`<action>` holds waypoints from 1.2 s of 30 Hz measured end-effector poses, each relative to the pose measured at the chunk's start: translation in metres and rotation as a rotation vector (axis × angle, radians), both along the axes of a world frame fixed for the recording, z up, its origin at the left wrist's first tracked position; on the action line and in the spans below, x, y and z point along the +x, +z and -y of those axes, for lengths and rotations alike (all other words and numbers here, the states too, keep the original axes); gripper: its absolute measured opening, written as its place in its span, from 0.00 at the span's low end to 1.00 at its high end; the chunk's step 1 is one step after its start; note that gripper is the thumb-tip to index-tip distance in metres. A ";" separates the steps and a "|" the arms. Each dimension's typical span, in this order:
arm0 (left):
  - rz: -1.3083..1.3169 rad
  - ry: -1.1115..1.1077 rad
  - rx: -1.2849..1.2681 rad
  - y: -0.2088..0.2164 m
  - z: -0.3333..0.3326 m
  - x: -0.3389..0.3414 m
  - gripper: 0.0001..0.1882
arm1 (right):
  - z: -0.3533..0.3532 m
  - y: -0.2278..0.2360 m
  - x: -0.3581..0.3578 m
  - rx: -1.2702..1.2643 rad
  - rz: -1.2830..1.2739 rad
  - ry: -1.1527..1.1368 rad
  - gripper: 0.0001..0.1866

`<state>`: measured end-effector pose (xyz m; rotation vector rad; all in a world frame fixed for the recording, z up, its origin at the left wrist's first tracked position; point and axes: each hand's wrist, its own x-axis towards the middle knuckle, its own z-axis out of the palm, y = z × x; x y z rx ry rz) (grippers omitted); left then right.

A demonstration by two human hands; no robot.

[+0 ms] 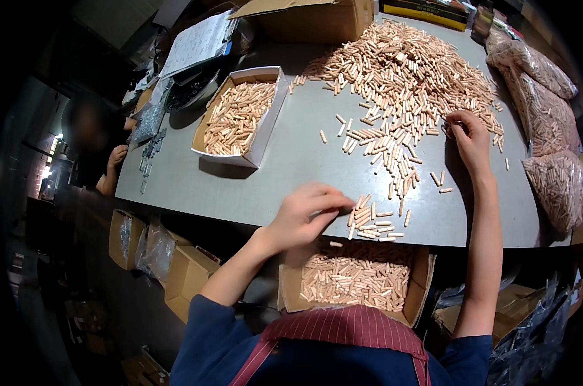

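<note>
Small wooden dowels [414,71] lie in a large loose pile across the far right of the table, trailing towards me. My right hand [470,138] is at the pile's right edge, its fingers curled in; whatever they grip is hidden. Close to the near table edge, my left hand [311,212] is slightly blurred, fingers stretched and thumb apart, beside a small group of dowels [370,222]. One single dowel [335,244] shows just past the table edge, above an open cardboard box [422,283] holding many dowels below the edge.
A white-sided carton [275,122] of dowels stands left of the pile. Clear bags of dowels [545,116] line the right side. A clipboard [198,45] lies at the back left. Another person's hand [118,154] rests by the left edge, and open cartons [188,276] stand below it.
</note>
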<state>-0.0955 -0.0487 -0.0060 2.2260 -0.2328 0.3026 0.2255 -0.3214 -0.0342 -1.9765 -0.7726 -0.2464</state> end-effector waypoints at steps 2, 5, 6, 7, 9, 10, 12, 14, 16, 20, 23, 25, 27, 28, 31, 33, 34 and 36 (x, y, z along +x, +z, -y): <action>0.021 0.036 0.016 0.002 0.005 0.008 0.19 | 0.000 0.001 -0.002 0.020 -0.028 -0.003 0.11; 0.094 -0.025 0.095 0.002 0.008 0.019 0.20 | 0.001 0.000 -0.001 0.044 -0.051 -0.005 0.11; 0.115 -0.075 0.117 0.000 0.008 0.022 0.20 | 0.000 0.000 -0.001 0.044 -0.058 -0.003 0.11; 0.137 -0.125 0.138 -0.002 0.010 0.024 0.20 | 0.000 0.000 -0.001 0.044 -0.066 -0.001 0.11; 0.122 -0.215 0.179 -0.004 0.018 0.026 0.22 | 0.000 -0.001 0.000 0.054 -0.080 0.001 0.11; 0.115 -0.260 0.200 -0.006 0.023 0.027 0.23 | 0.000 -0.002 0.001 0.058 -0.088 0.002 0.11; 0.127 -0.327 0.284 -0.008 0.034 0.029 0.25 | 0.001 -0.004 0.003 0.092 -0.103 -0.006 0.10; 0.164 -0.367 0.405 -0.009 0.047 0.032 0.28 | 0.002 -0.004 0.004 0.106 -0.112 -0.016 0.10; 0.110 -0.387 0.472 -0.003 0.057 0.031 0.30 | 0.002 -0.004 0.003 0.122 -0.102 -0.026 0.10; 0.095 -0.410 0.583 -0.009 0.068 0.030 0.31 | 0.002 -0.008 0.007 0.190 -0.137 -0.015 0.10; 0.059 -0.507 0.502 -0.009 0.059 0.025 0.28 | 0.000 -0.003 0.003 0.232 -0.181 -0.023 0.11; 0.037 -0.635 0.342 0.002 0.046 0.020 0.25 | 0.001 0.001 0.002 0.242 -0.269 -0.001 0.12; -0.066 -0.715 0.085 0.007 0.033 0.008 0.20 | -0.003 0.006 -0.004 0.298 -0.403 0.048 0.12; -0.119 -0.750 -0.045 0.008 0.031 0.004 0.18 | -0.002 0.007 -0.005 0.307 -0.410 0.065 0.12; -0.006 -0.481 -0.052 0.011 0.028 0.007 0.15 | -0.005 0.007 -0.008 0.318 -0.407 0.088 0.12; 0.067 -0.330 0.179 0.007 0.025 0.023 0.24 | -0.004 0.008 -0.007 0.291 -0.362 0.045 0.12; 0.080 -0.263 0.323 0.006 0.032 0.029 0.28 | -0.005 0.006 -0.007 0.302 -0.322 0.007 0.12; 0.113 -0.132 0.599 0.007 0.055 0.048 0.36 | -0.004 0.002 -0.004 0.317 -0.236 -0.079 0.13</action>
